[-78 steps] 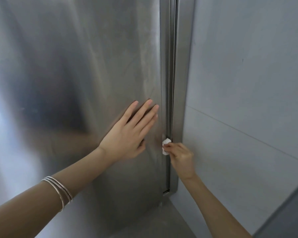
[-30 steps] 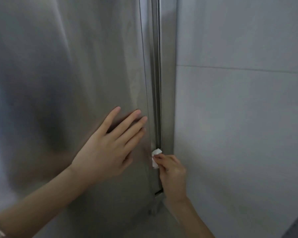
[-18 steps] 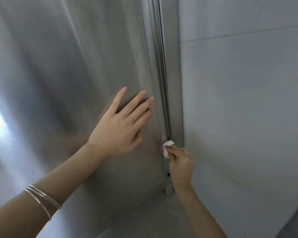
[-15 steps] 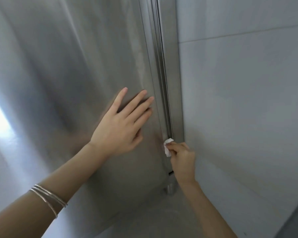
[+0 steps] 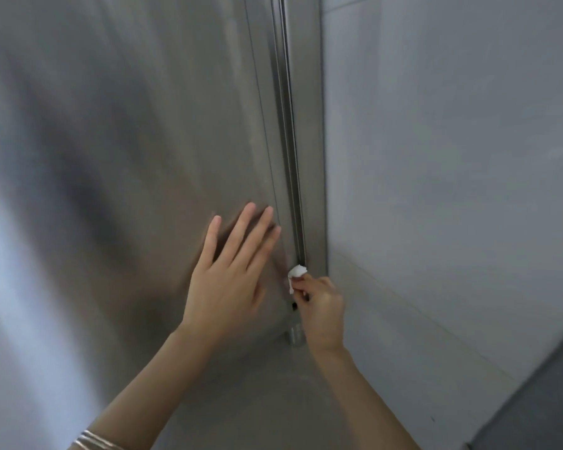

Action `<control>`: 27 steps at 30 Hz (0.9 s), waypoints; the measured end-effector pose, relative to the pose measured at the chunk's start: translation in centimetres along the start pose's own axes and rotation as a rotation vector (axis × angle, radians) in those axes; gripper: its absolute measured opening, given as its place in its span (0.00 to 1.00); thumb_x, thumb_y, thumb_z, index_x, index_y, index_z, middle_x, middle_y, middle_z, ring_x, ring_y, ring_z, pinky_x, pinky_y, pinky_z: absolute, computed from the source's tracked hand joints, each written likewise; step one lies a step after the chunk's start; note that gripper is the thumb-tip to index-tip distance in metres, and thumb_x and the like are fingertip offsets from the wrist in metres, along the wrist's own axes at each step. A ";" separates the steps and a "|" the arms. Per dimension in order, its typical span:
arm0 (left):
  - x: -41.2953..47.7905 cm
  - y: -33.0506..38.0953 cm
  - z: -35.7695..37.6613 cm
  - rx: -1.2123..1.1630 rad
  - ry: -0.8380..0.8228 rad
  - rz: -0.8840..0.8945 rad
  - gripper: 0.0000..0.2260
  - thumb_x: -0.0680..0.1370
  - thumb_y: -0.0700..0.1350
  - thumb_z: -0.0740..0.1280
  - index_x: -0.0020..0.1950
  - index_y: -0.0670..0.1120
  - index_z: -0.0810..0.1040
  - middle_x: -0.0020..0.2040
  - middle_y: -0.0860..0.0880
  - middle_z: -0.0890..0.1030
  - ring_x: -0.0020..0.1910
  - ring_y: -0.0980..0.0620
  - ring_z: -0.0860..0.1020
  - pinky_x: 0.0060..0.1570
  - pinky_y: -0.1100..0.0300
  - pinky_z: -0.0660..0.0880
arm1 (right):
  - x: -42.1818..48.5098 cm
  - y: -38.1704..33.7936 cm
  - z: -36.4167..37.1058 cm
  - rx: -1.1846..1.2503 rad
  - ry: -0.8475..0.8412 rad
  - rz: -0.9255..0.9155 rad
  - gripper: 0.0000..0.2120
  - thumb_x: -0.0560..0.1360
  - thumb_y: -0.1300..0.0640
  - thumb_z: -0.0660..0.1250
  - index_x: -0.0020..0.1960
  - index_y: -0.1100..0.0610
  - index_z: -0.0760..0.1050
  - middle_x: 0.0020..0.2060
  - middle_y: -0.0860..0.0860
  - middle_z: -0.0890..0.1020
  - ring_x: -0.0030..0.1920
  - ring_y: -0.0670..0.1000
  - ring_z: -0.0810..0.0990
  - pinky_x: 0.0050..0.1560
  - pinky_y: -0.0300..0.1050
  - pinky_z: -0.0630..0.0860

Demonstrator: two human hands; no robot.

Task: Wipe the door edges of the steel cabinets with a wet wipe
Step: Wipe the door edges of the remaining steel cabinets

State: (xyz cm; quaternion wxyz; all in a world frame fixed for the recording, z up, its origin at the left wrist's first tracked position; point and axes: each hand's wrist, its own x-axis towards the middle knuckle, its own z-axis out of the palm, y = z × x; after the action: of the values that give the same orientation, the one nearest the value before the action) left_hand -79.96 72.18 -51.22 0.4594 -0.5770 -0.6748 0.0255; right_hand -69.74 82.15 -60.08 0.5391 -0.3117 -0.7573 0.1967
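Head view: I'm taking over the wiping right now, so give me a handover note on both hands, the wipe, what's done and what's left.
Left hand: flat, fingers straight, pressed on the steel cabinet door.
Right hand: pinches the wet wipe against the door edge, near its bottom end.
Done: the wipe is on the edge; how much is already clean cannot be told.
Left: probably run the wipe along the rest of this edge.

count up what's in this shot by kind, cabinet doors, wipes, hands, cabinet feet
steel cabinet door: 1
wet wipe: 1
hands: 2, left hand flat on the door, right hand pinching the wipe at the door edge
cabinet foot: 1
total: 5
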 end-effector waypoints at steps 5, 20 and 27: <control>-0.5 0.6 0.7 0.036 -0.001 0.013 0.33 0.72 0.42 0.63 0.77 0.45 0.63 0.79 0.45 0.57 0.78 0.44 0.53 0.76 0.41 0.41 | 1.6 -0.4 -0.4 0.084 0.112 -0.105 0.05 0.65 0.67 0.73 0.41 0.62 0.83 0.39 0.52 0.85 0.38 0.49 0.77 0.43 0.31 0.71; -0.6 0.5 1.6 0.063 0.049 0.030 0.31 0.74 0.44 0.59 0.78 0.45 0.60 0.80 0.44 0.53 0.79 0.43 0.50 0.75 0.39 0.41 | -1.2 2.0 0.0 0.056 0.049 -0.075 0.04 0.65 0.67 0.73 0.40 0.63 0.83 0.38 0.54 0.85 0.35 0.53 0.80 0.40 0.37 0.73; -0.5 0.5 2.0 0.058 0.068 0.037 0.31 0.74 0.45 0.57 0.78 0.45 0.60 0.80 0.44 0.53 0.79 0.43 0.50 0.74 0.39 0.39 | -2.7 2.3 1.0 -0.043 -0.005 0.028 0.07 0.61 0.70 0.77 0.34 0.62 0.83 0.26 0.55 0.80 0.28 0.54 0.77 0.31 0.40 0.69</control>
State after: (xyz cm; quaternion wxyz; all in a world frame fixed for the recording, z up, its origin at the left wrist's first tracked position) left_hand -80.97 72.95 -52.97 0.4980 -0.5765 -0.6469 0.0340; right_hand -69.45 82.02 -63.76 0.5275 -0.3333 -0.7584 0.1885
